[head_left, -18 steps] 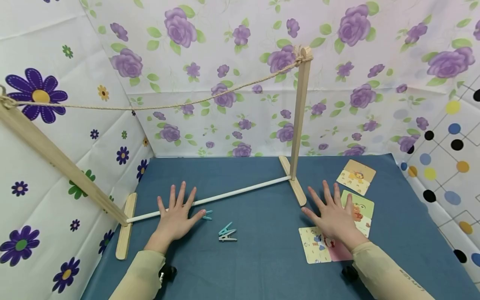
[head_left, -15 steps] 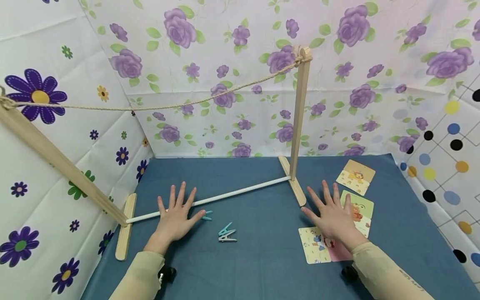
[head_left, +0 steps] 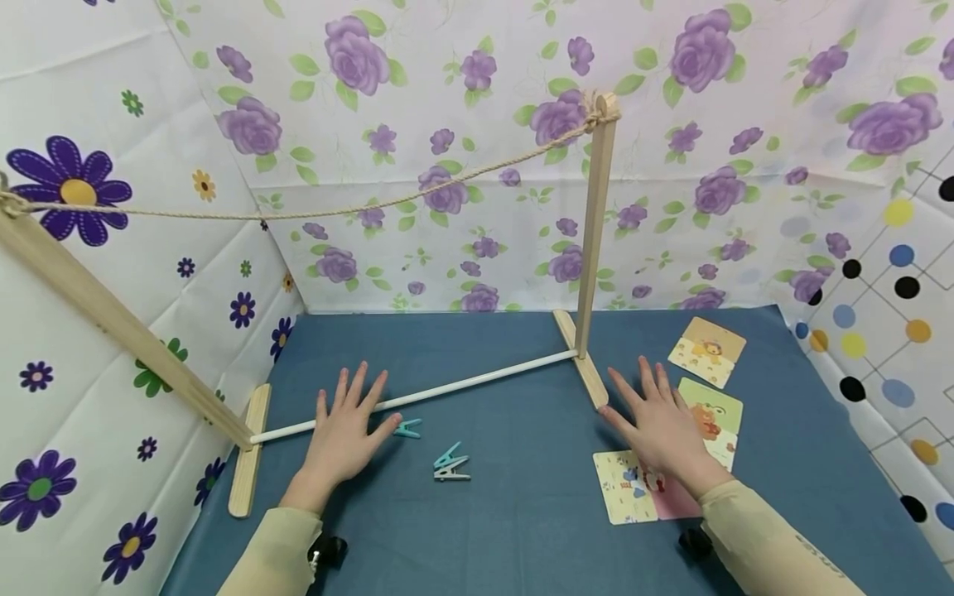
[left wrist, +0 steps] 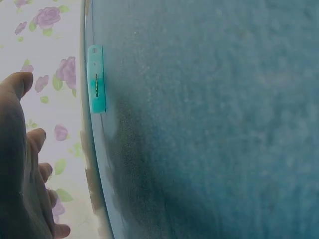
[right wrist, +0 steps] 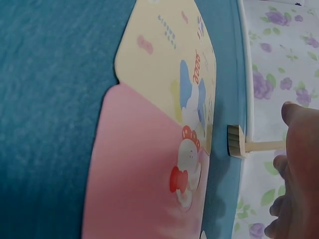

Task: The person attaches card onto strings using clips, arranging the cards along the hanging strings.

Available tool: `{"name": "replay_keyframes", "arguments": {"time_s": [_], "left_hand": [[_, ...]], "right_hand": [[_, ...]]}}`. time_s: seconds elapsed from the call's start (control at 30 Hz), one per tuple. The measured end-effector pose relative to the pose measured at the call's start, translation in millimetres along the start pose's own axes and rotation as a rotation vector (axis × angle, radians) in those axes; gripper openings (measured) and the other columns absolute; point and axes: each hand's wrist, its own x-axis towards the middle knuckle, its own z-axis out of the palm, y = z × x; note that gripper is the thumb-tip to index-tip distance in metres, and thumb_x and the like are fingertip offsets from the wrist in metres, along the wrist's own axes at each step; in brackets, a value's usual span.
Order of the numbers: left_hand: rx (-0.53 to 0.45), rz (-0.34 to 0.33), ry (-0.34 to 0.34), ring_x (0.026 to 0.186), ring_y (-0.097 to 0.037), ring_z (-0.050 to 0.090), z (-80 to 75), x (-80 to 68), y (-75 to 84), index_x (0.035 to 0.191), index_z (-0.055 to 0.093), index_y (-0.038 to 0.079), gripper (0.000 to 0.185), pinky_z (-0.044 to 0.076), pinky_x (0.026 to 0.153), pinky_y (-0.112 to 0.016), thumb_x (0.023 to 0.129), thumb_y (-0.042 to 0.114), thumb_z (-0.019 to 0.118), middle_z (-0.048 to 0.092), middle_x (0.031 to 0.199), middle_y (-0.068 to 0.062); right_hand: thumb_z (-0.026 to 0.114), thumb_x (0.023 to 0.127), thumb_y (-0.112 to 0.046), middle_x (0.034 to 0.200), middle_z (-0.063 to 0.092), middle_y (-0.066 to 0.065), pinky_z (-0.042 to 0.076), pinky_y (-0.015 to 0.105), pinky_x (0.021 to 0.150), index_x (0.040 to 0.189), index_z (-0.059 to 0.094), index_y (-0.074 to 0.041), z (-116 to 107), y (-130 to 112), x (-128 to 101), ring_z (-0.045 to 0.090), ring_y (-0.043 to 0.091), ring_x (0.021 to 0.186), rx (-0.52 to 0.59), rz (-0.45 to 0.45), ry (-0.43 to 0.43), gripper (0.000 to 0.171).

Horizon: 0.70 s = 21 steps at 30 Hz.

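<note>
Both hands lie flat with fingers spread, holding nothing. The left hand [head_left: 344, 437] rests on the blue desk [head_left: 522, 513] across the white rod [head_left: 477, 384] of the wooden drying rack [head_left: 596, 240]; a teal clothespin [head_left: 407, 428] lies just beside its fingertips, a teal-and-white pair of clothespins [head_left: 451, 463] near it. The right hand [head_left: 663, 429] covers the picture cards [head_left: 633, 488] right of the rack's foot. Risk: a careless left-hand lift could catch the rod and tip the light rack (its rope [head_left: 298, 212] hangs slack); cards may slide under the right palm.
</note>
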Motion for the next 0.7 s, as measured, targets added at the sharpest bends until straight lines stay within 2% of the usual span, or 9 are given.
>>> {"name": "replay_keyframes", "arguments": {"time_s": [0.23, 0.4, 0.57, 0.7], "left_hand": [[-0.028, -0.013, 0.069, 0.160, -0.047, 0.019, -6.3, -4.7, 0.3, 0.169, 0.035, 0.015, 0.078, 0.015, 0.121, -0.076, 0.107, 0.055, 0.059, 0.025, 0.174, -0.021], [-0.050, -0.007, 0.145, 0.152, -0.047, 0.038, -11.0, -9.1, -0.3, 0.163, 0.047, 0.009, 0.068, 0.028, 0.118, -0.074, 0.108, 0.046, 0.062, 0.043, 0.165, -0.023], [-0.120, -0.009, 0.221, 0.139, -0.045, 0.055, -16.0, -13.6, -1.1, 0.156, 0.056, 0.006, 0.059, 0.042, 0.111, -0.069, 0.109, 0.040, 0.064, 0.056, 0.154, -0.022], [-0.198, -0.053, 0.264, 0.135, -0.046, 0.058, -19.7, -18.1, -1.7, 0.153, 0.059, 0.006, 0.052, 0.046, 0.106, -0.068, 0.111, 0.037, 0.061, 0.060, 0.150, -0.023]], "right_hand": [[0.052, 0.107, -0.065, 0.174, 0.011, 0.031, 0.022, 0.077, 0.118, 0.171, 0.031, -0.022, -3, -3, 5, 0.011, 0.057, 0.158, 0.040, -0.002, 0.021, 0.080], [0.055, 0.108, -0.060, 0.171, 0.022, 0.031, 0.034, 0.076, 0.113, 0.169, 0.037, -0.018, -5, -6, 7, 0.022, 0.056, 0.156, 0.044, -0.003, 0.046, 0.076], [0.059, 0.109, -0.052, 0.169, 0.032, 0.029, 0.043, 0.073, 0.107, 0.167, 0.042, -0.017, -6, -8, 10, 0.032, 0.053, 0.153, 0.069, 0.011, 0.062, 0.070], [0.060, 0.109, -0.047, 0.166, 0.038, 0.028, 0.044, 0.073, 0.107, 0.164, 0.046, -0.013, -7, -10, 14, 0.040, 0.052, 0.149, 0.123, 0.021, 0.072, 0.065]]}}
